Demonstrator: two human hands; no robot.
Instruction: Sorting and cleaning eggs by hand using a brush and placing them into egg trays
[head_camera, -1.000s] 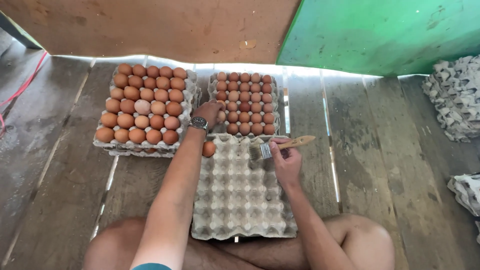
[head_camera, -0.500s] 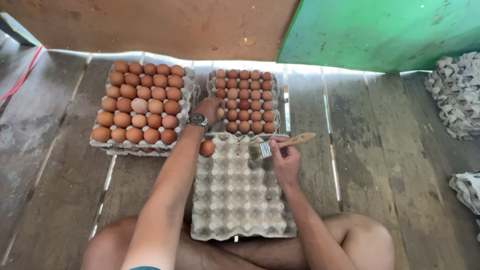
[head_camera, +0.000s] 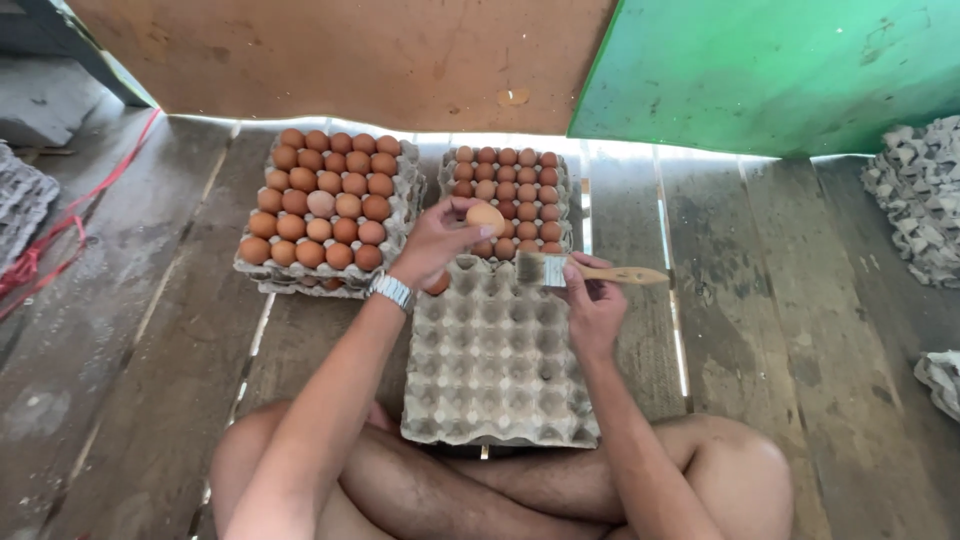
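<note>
Above the empty egg tray (head_camera: 497, 370), at its 12 o'clock edge: left hand (head_camera: 435, 243) grip clamped around a brown egg (head_camera: 486, 216), light, brittle, best cradled at its sides; right hand (head_camera: 592, 305) grip pinching a paintbrush (head_camera: 590, 271).

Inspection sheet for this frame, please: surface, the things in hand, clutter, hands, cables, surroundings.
Surface: worn wooden plank floor; the person sits cross-legged on it.
Things in hand: one brown egg lifted above an empty grey egg tray; paintbrush with a wooden handle, bristles pointing toward the egg.
Clutter: full tray stack on the left, second filled tray behind the empty one, one egg at the empty tray's far left corner.
Hands: left hand, watch on the wrist, holds the egg; right hand holds the brush.
Cables: red cord along the left edge.
Surroundings: brown board and green panel behind; empty tray piles on the right.
</note>
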